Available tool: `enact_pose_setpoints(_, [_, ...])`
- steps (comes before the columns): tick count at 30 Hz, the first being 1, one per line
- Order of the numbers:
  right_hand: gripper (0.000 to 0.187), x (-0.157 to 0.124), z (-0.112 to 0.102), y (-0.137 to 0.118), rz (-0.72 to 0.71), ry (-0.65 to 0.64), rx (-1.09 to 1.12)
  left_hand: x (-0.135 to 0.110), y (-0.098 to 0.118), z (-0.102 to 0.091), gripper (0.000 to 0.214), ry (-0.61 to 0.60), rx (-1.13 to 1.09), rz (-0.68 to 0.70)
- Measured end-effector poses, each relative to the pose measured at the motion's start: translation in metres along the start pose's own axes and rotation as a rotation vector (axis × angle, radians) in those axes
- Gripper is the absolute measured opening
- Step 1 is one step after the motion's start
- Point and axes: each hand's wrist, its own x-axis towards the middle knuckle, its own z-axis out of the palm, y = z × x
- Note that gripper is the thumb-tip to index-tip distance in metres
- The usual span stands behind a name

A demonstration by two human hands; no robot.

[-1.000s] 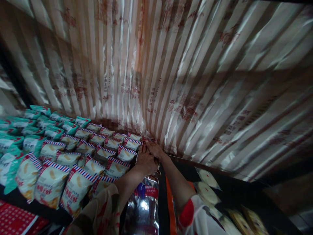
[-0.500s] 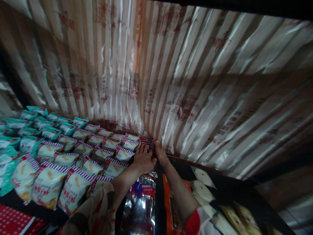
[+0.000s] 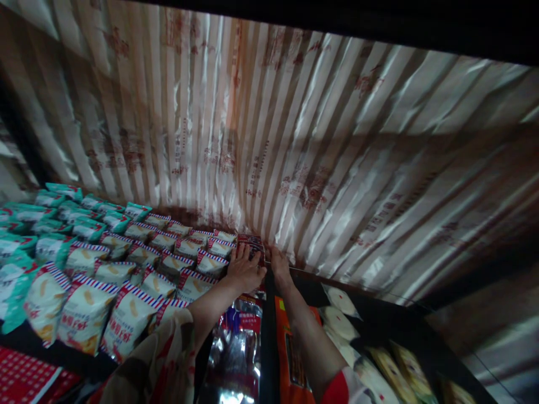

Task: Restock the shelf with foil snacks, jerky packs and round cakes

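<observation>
Both my hands reach to the back of a shelf. My left hand [image 3: 243, 270] lies with fingers spread flat on a dark red snack packet [image 3: 251, 244] standing at the rear of a row. My right hand [image 3: 279, 262] is at the packet's right edge, fingers curled against it. Below my wrists lie shiny silver bags [image 3: 236, 353] with a red and blue label. An orange packet [image 3: 291, 359] sits under my right forearm.
Rows of white bags with red and blue striped tops [image 3: 126, 320] fill the shelf on the left, with teal bags [image 3: 50, 224] beyond them. Pale striped packages [image 3: 320, 146] hang overhead. Dark bags with pale round prints [image 3: 349, 331] lie at the right.
My hands have slid a little farther back and apart. The dark red packet, hidden under them before, now shows between the fingers. The view has tilted slightly.
</observation>
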Motion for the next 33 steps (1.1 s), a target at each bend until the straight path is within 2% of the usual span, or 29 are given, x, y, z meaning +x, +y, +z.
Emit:
enact_pose_setpoints(3, [0.062, -0.014, -0.009, -0.004, 0.006, 0.034, 0.023, -0.008, 0.004, -0.002, 0.055, 0.081, -0.012, 0.032])
enact_pose_setpoints(6, [0.059, -0.034, -0.016, -0.01, -0.039, 0.074, 0.089, -0.027, 0.012, -0.004, 0.045, 0.204, -0.09, 0.096])
enact_pose_setpoints(8, [0.059, -0.052, -0.019, -0.017, -0.017, 0.079, 0.158, -0.051, 0.02, -0.008, 0.036, 0.285, -0.2, 0.155])
enact_pose_setpoints(11, [0.057, -0.093, -0.022, -0.029, 0.03, 0.113, 0.283, -0.107, 0.032, -0.012, 0.032, 0.388, -0.441, 0.248])
enact_pose_setpoints(13, [0.051, -0.131, -0.025, -0.035, -0.008, 0.175, 0.348, -0.154, 0.035, -0.011, 0.029, 0.333, -0.596, 0.36])
enact_pose_setpoints(15, [0.042, -0.177, -0.03, -0.037, -0.046, 0.201, 0.376, -0.204, 0.031, -0.003, 0.03, 0.15, -0.689, 0.429])
enact_pose_setpoints(16, [0.038, -0.201, -0.034, -0.038, -0.054, 0.16, 0.375, -0.228, 0.027, 0.004, 0.03, 0.017, -0.702, 0.441])
enact_pose_setpoints(17, [0.034, -0.225, -0.038, -0.038, -0.071, 0.092, 0.35, -0.251, 0.02, 0.013, 0.031, -0.061, -0.707, 0.404])
enact_pose_setpoints(18, [0.031, -0.248, -0.042, -0.037, -0.112, 0.017, 0.309, -0.272, 0.012, 0.023, 0.032, -0.193, -0.694, 0.377])
enact_pose_setpoints(20, [0.023, -0.289, -0.048, -0.037, -0.231, -0.172, 0.209, -0.309, -0.008, 0.047, 0.026, -0.375, -0.684, 0.242])
enact_pose_setpoints(22, [0.019, -0.322, -0.046, -0.035, -0.31, -0.378, 0.149, -0.336, -0.031, 0.069, 0.025, -0.426, -0.66, -0.055])
enact_pose_setpoints(24, [0.022, -0.347, -0.033, -0.028, -0.308, -0.528, 0.116, -0.349, -0.055, 0.089, 0.026, -0.454, -0.647, -0.327])
enact_pose_setpoints(26, [0.021, -0.366, -0.015, -0.016, -0.177, -0.71, 0.019, -0.349, -0.077, 0.105, 0.023, -0.471, -0.644, -0.59])
enact_pose_setpoints(27, [0.022, -0.373, -0.005, -0.008, -0.096, -0.78, -0.029, -0.346, -0.087, 0.112, 0.022, -0.418, -0.664, -0.704])
enact_pose_setpoints(29, [0.026, -0.383, 0.014, 0.011, 0.008, -0.861, -0.092, -0.334, -0.099, 0.125, 0.026, -0.387, -0.701, -0.766])
enact_pose_setpoints(33, [0.032, -0.383, 0.049, 0.052, 0.223, -0.785, -0.186, -0.302, -0.105, 0.145, 0.02, -0.4, -0.839, -0.813])
